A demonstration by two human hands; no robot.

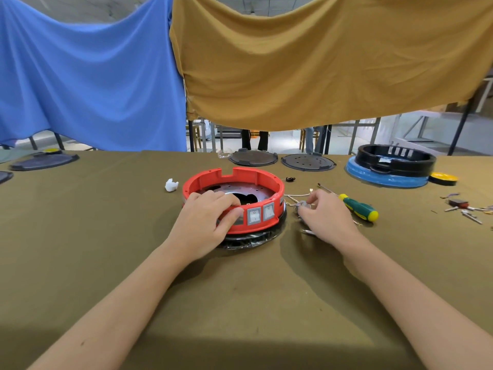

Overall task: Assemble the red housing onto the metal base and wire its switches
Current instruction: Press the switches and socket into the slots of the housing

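Seen from a head-worn camera at a cloth-covered workbench [240,303]: red housing [234,182], ring-shaped, seated over the perforated metal base [240,188] at table centre, atop a dark plastic-wrapped disc [248,240]. Left hand [206,222] clamped on the housing's near-left rim, fingers curled over the top edge and thumb pressed against the outer wall, just left of two grey rocker switches [261,214] set in the front face. Right hand [324,216] just beside the housing's right side, fingertips pinching a small grey part [302,204] with thin wires [296,196] trailing toward the housing; exact form of that part hard to make out, largely hidden by the fingers. Green-and-yellow screwdriver [358,207] lying just right of that hand. White crumpled scrap [171,185] left of the housing; small black clip [290,179] behind it. Two dark round plates [280,159] at the far edge, black housing [394,160] on a blue disc [386,177] at far right, loose connectors [464,206] cut off by the right frame edge. Switch markings too small to read; no legible brand or lettering.
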